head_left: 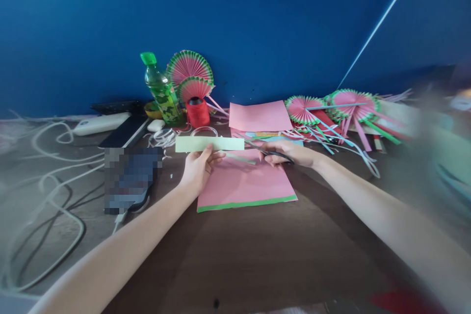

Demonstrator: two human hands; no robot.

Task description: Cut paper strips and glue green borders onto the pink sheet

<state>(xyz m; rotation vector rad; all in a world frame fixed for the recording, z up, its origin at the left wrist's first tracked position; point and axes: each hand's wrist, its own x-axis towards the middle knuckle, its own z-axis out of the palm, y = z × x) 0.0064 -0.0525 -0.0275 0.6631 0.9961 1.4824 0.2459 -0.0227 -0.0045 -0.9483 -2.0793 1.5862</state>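
The left hand [197, 170] pinched 1 green paper strip [190, 144] running left to right; its right end lay nearest the right hand [291, 149], which held scissors [281, 155].

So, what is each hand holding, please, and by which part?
Left hand: the pale green strip, by its lower edge near the middle. Right hand: scissors, by the dark handles.

Now I'm watching a deep blue wall [257, 19] fill the back, a pale line [380, 23] slanting down its right, dark brown tabletop [250, 250] below
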